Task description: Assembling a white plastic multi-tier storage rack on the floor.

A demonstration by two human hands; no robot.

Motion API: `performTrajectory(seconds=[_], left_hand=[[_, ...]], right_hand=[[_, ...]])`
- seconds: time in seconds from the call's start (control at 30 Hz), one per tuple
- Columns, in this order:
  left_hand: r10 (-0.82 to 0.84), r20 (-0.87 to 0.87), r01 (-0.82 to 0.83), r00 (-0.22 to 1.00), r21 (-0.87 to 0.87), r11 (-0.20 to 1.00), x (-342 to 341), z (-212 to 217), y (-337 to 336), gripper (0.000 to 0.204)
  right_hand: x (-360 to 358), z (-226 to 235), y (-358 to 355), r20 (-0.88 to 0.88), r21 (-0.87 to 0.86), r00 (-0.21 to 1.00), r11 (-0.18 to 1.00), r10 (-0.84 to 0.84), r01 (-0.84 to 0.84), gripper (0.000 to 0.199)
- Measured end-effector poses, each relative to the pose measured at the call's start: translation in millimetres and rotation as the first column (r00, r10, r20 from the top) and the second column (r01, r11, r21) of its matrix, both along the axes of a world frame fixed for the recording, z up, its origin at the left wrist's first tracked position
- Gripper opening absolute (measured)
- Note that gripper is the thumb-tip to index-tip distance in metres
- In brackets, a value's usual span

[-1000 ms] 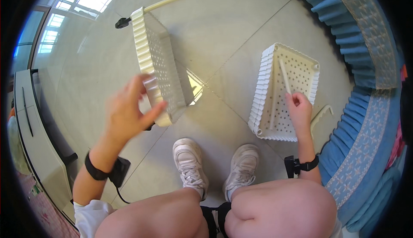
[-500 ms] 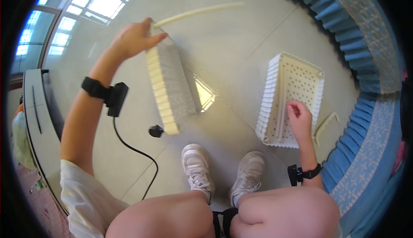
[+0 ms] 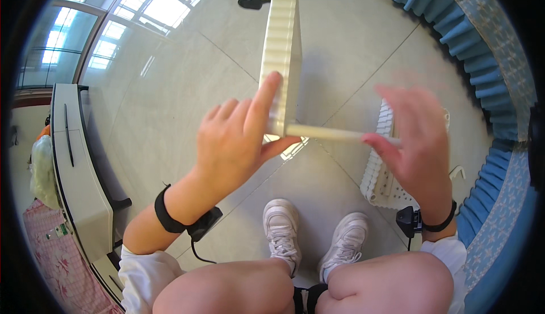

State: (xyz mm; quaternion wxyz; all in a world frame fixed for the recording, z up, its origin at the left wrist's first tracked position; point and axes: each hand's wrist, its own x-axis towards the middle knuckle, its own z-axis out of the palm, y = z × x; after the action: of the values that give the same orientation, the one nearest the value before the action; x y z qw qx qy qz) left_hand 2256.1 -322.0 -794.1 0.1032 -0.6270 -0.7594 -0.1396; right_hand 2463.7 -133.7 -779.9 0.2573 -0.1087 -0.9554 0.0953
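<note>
Cream panel (image 3: pixel 282 53) gripped by left hand (image 3: pixel 238 143), rod (image 3: pixel 323 133) by right hand (image 3: pixel 417 143).

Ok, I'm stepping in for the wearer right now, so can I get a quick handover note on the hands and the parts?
Left hand: grips the upright cream slatted panel at its near end.
Right hand: blurred, pinches a cream rod whose other end meets the panel's lower corner.
Second perforated panel lies on the tiled floor behind the right hand.
Done: rod brought to the panel. Whether it is seated cannot be told. The second panel is unattached.
</note>
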Motion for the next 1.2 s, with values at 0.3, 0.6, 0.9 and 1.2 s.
performTrajectory(seconds=[0.3, 0.6, 0.9, 1.2], left_hand=[[-0.099, -0.137, 0.083, 0.986, -0.117, 0.990, -1.9, -11.9, -19.7, 0.102], [-0.114, -0.073, 0.103, 0.991, -0.136, 0.985, -3.8, -7.9, -0.2, 0.107], [-0.116, 0.009, 0.116, 0.993, -0.140, 0.983, -10.4, -7.8, -2.3, 0.104], [-0.130, 0.197, 0.166, 0.972, -0.179, 0.970, 0.6, 10.7, 3.5, 0.092]], right_hand=[[6.5, -39.4, 7.2, 0.412, -0.816, 0.756, 0.576, 0.508, 0.058, 0.029], [28.7, -54.3, -12.4, 0.050, -0.005, 0.996, 0.997, 0.080, -0.079, 0.026], [67.7, -86.3, 10.5, 0.039, -0.921, 0.973, 0.371, -0.226, 0.123, 0.017], [142.5, -159.0, 30.4, 0.272, -0.608, 0.679, 0.425, -0.682, 0.671, 0.016]])
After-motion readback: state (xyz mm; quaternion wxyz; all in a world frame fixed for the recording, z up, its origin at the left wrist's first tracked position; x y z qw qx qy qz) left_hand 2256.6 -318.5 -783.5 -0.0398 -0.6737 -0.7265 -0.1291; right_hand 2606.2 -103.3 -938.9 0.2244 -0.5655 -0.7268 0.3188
